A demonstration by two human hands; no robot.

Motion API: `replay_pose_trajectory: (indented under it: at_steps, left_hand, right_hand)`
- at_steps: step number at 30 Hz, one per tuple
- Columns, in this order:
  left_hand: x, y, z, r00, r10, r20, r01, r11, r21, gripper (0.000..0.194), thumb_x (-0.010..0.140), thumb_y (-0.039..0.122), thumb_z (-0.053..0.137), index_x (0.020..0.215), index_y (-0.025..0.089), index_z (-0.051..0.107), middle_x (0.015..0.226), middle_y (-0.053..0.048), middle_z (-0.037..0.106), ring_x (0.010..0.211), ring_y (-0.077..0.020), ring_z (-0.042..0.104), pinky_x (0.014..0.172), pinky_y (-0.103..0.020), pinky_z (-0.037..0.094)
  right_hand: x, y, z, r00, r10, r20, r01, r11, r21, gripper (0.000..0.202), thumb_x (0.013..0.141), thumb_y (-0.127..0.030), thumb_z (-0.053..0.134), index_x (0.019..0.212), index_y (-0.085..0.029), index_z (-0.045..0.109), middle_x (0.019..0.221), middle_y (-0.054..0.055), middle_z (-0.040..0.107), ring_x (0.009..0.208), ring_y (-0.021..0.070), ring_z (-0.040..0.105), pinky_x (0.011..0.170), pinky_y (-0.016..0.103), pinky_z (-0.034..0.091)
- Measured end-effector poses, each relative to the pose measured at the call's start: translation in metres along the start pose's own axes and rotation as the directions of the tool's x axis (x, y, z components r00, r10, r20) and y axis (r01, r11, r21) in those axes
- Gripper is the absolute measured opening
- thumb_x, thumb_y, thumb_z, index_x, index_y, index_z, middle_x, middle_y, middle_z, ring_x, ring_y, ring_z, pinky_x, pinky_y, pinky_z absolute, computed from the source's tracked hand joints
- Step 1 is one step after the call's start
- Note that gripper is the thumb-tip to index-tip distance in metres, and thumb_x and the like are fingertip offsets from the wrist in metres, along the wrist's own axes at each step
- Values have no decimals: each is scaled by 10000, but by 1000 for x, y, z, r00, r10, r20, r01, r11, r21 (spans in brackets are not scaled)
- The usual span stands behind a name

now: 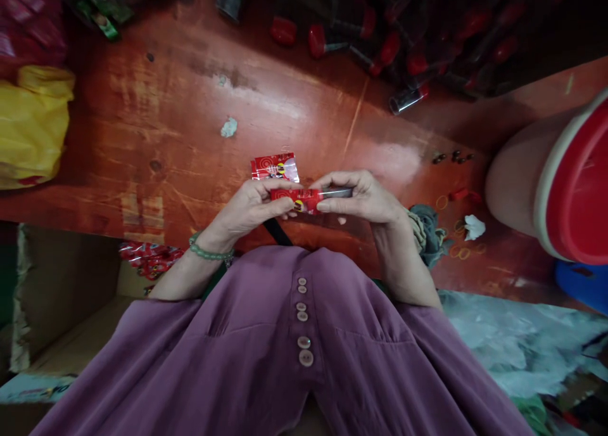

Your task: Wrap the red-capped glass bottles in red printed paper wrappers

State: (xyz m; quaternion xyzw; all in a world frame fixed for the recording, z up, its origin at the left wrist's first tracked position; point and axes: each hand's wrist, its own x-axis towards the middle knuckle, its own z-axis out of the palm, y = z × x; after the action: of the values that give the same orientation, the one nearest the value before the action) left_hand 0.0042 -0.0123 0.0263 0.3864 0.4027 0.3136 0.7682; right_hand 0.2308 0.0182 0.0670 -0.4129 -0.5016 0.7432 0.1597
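Both hands meet at the table edge in front of my body, around a small tube. My left hand (pixel 254 201) pinches a glossy red printed wrapper (pixel 304 198) between thumb and fingers; a green bead bracelet circles that wrist. My right hand (pixel 363 198) grips the clear, dark-looking tube (pixel 339 192), whose left end is covered by the red wrapper. Just beyond my left fingers, a second red printed wrapper (pixel 273 165) lies flat on the tabletop. My fingers partly hide the tube and the wrapper on it.
Many red-capped clear tubes (pixel 408 99) are heaped at the back right. A pink bucket with a red lid (pixel 579 182) stands right, near rubber bands (pixel 458 252) and a dark cloth (pixel 425 233). A yellow bag (pixel 33 128) sits left. Below it, an open cardboard box (pixel 66 296) holds red wrapped items (pixel 149 258).
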Motion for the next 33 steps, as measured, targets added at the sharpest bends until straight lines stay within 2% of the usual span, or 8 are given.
replay_pose_trajectory:
  at_steps: [3, 7, 11, 15, 20, 24, 30, 33]
  left_hand:
    - [-3, -9, 5, 995, -89, -35, 71, 930, -361, 464, 610, 478, 879, 918, 167, 726, 779, -28, 735, 642, -121, 684, 625, -218, 550]
    - [-5, -16, 23, 986, -159, -58, 107, 850, -517, 394, 599, 389, 906, 844, 155, 706, 770, -13, 731, 661, -104, 687, 634, -195, 555]
    - [-1, -17, 41, 963, -208, -173, 94, 857, -506, 354, 607, 370, 900, 792, 135, 712, 720, -11, 729, 581, -83, 658, 565, -175, 534]
    - [5, -17, 48, 948, -210, -237, 75, 876, -477, 331, 597, 367, 900, 747, 132, 722, 679, -10, 726, 554, -74, 647, 547, -163, 524]
    - [7, -15, 47, 954, -186, -236, 49, 871, -488, 359, 580, 422, 900, 687, 134, 717, 644, -3, 709, 562, -73, 635, 582, -179, 539]
    - [7, -15, 50, 961, -165, -223, 41, 880, -473, 337, 563, 372, 916, 736, 143, 738, 690, -2, 721, 589, -74, 633, 600, -190, 535]
    - [7, -18, 59, 947, -65, -315, -55, 931, -360, 340, 607, 428, 884, 759, 156, 746, 656, 13, 702, 562, -55, 598, 592, -179, 511]
    - [7, -17, 59, 930, -14, -367, -108, 945, -309, 339, 623, 456, 869, 745, 166, 745, 647, 16, 698, 562, -63, 592, 587, -188, 508]
  right_hand:
    - [0, 12, 4, 993, 7, -116, 13, 985, 170, 272, 761, -315, 786, 929, -122, 696, 691, -24, 690, 442, 35, 519, 403, 158, 389]
    - [0, 22, 13, 974, -20, -227, 84, 958, 275, 238, 761, -319, 784, 883, -131, 705, 637, -40, 674, 392, 11, 472, 377, 143, 349]
    - [-1, 28, 21, 954, -12, -298, 100, 954, 282, 300, 735, -372, 801, 905, -153, 683, 674, -38, 673, 463, 36, 518, 384, 147, 384]
    - [-5, 31, 31, 905, -56, -421, 134, 978, 158, 316, 741, -411, 791, 890, -164, 664, 687, -41, 647, 490, 45, 518, 413, 167, 422]
    - [-8, 36, 40, 851, -129, -509, 198, 977, 84, 314, 763, -430, 773, 922, -192, 644, 675, -62, 611, 469, 41, 493, 445, 185, 426]
    - [-7, 44, 43, 853, -143, -502, 202, 977, 66, 340, 791, -481, 738, 940, -197, 624, 664, -60, 595, 460, 48, 470, 445, 199, 412]
    - [-3, 54, 56, 674, -414, -612, 274, 909, -313, 306, 917, -496, 573, 998, -206, 624, 896, 13, 657, 716, 109, 602, 699, 270, 525]
    - [-6, 51, 56, 758, -328, -563, 260, 945, -200, 402, 963, -552, 449, 1145, -219, 581, 995, 34, 663, 753, 122, 622, 702, 277, 540]
